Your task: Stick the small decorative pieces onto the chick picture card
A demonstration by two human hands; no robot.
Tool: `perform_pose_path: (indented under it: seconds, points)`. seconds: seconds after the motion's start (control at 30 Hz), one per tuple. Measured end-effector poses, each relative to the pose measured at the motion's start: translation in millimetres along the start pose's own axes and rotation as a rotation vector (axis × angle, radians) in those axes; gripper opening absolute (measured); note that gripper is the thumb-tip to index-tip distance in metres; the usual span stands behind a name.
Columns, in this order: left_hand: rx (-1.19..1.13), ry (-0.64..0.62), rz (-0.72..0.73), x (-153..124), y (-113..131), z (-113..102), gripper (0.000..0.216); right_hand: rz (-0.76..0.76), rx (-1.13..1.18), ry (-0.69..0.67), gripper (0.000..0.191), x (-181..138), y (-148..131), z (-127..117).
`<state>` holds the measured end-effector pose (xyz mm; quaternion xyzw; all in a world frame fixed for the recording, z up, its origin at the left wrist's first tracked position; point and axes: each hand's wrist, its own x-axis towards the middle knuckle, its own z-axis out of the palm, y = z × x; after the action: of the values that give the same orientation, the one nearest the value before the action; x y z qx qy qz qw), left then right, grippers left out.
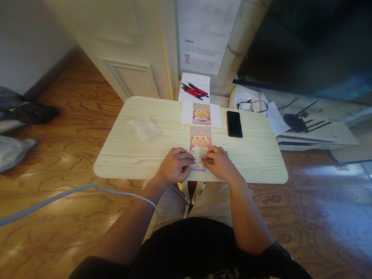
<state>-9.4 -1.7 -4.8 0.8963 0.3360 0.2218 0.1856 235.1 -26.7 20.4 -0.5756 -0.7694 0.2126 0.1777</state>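
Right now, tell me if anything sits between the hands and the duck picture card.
Nothing visible does. The left hand and right hand already rest on the lower end of the duck picture card on the table. The plastic bag and phone lie off to the sides.

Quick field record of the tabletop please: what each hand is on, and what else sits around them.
left hand: fingertips on lower left of the duck picture card
right hand: fingertips on the card's lower right
card: flat on the wooden table, near edge
second duck picture: behind it, on white paper
phone: right of the pictures, face up
clear plastic bag: left
red pens: beyond the table
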Motion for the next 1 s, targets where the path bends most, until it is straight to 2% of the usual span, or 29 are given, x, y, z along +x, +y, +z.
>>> perform_pose_path:
  seconds: [0.17, 0.5, 0.63, 0.73, 0.8, 0.9, 1.0]
  points:
    - [0.015, 0.031, -0.007, 0.5, -0.8, 1.8, 0.034, -0.021, 0.012, -0.015, 0.012, -2.8, -1.0, -2.7]
    - [0.089, 0.252, -0.234, 3.5, -2.5, 5.8, 0.031, -0.002, 0.008, -0.099, 0.017, -2.3, 0.6, -0.2]
    - [0.055, 0.25, -0.23, 4.2, -2.4, 5.4, 0.032, 0.021, 0.002, -0.081, 0.008, -3.3, 2.3, -4.7]
    - [-0.045, 0.259, -0.197, 3.6, -3.2, 4.4, 0.031, 0.03, -0.001, -0.055, 0.009, -3.2, 3.1, -8.5]
    - [-0.143, 0.329, -0.212, 2.1, -4.9, 2.8, 0.031, 0.012, 0.015, -0.029, 0.016, -1.6, 1.6, -8.6]
    - [-0.262, 0.522, -0.299, -2.1, -8.3, 0.0, 0.031, -0.071, 0.031, -0.004, 0.028, 2.7, -3.6, -3.2]
    - [-0.275, 0.61, -0.353, -8.4, -9.2, -1.9, 0.029, -0.157, 0.013, -0.008, 0.034, 5.6, -8.3, 6.6]
